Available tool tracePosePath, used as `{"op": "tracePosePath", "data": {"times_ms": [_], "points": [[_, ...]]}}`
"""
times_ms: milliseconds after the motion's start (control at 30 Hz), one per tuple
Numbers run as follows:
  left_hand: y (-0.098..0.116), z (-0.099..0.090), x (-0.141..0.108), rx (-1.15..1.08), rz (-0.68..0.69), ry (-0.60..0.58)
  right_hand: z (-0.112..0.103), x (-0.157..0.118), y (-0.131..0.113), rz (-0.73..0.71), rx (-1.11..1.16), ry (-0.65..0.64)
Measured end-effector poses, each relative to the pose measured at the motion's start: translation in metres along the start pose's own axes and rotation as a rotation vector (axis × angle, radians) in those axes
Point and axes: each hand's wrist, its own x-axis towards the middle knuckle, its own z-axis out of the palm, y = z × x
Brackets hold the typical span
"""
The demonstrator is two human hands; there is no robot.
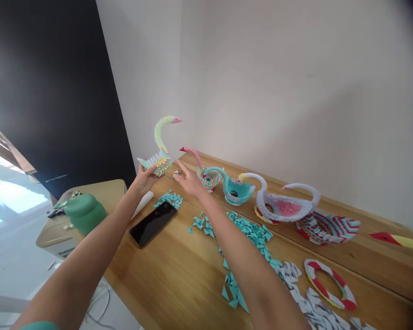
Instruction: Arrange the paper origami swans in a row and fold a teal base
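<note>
Left hand (143,178) grips the pastel swan (161,151) above the table (172,270); right hand (190,181), open and empty, hovers just beside it.

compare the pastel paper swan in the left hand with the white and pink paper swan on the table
The pastel yellow-green folded-paper swan is held up off the wooden table by the left hand; the white and pink folded-paper swan rests on it, untouched. The pastel one looks smaller, with an upright neck; the white one's neck arches low. Both are built from small folded pieces.
</note>
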Motion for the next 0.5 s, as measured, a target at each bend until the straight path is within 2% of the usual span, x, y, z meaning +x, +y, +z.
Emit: {"op": "tracePosePath", "data": {"times_ms": [100,233,367,500], "points": [[0.003,-0.011,0.026,0.023,0.013,0.069,-0.004,0.005,0.017,0.025,-0.049,0.074],[0.003,-0.014,0.056,0.028,0.036,0.129,-0.024,-0.002,0.034,0.035,-0.038,0.168],[0.006,-0.014,0.067,-0.014,0.027,-0.031,-0.035,-0.001,0.029,0.010,-0.061,0.184],[0.019,-0.019,0.068,0.037,-0.009,-0.180,-0.028,0.013,0.019,-0.007,-0.027,0.172]]}}
